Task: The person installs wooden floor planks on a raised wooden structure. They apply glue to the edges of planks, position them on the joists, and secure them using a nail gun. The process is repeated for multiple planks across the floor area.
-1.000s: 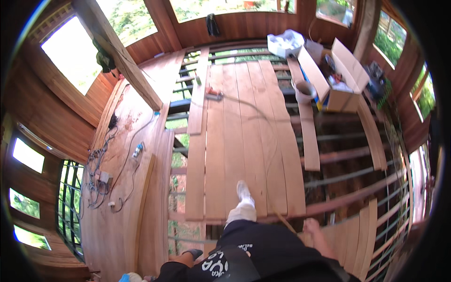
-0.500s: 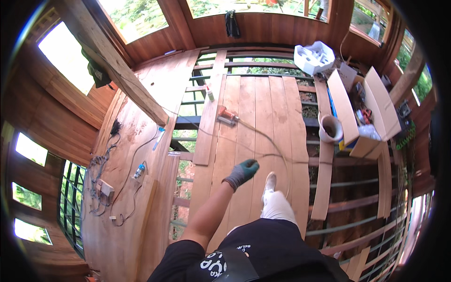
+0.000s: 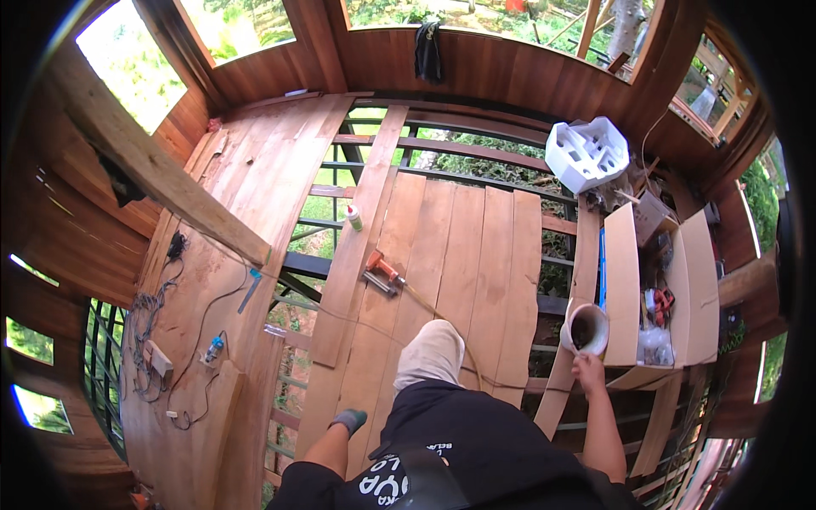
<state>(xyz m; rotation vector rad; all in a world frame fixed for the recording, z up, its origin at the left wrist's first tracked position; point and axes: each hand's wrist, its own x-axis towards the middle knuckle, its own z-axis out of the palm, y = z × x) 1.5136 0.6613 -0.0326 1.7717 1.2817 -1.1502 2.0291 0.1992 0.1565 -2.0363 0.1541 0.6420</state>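
My bare right hand [image 3: 586, 371] has its fingers closed on the near rim of a pale, round bucket [image 3: 568, 337]. Its wide dark mouth faces up toward me, and its contents are too dark to make out. Low beside my body is my left hand [image 3: 349, 418], in a grey and green glove, above the planks and away from any tool; its fingers are too small to read. Ahead, an orange nail gun [image 3: 385, 267] with a hose at its end lies on the boards [image 3: 459, 229]. A glue bottle [image 3: 354, 218] with a red tip stands left of it.
An open cardboard box [image 3: 699, 289] holding tools stands right of the bucket, with white foam packaging [image 3: 588, 155] behind. Gaps between joists flank the planks. A slanted wooden post [image 3: 170, 166], tangled cables [image 3: 153, 314] and a blue power tool [image 3: 214, 347] are at left.
My right hand has come into view and taken hold of the bucket's rim. My left hand has drawn back toward my body. The view has shifted as I stepped forward.
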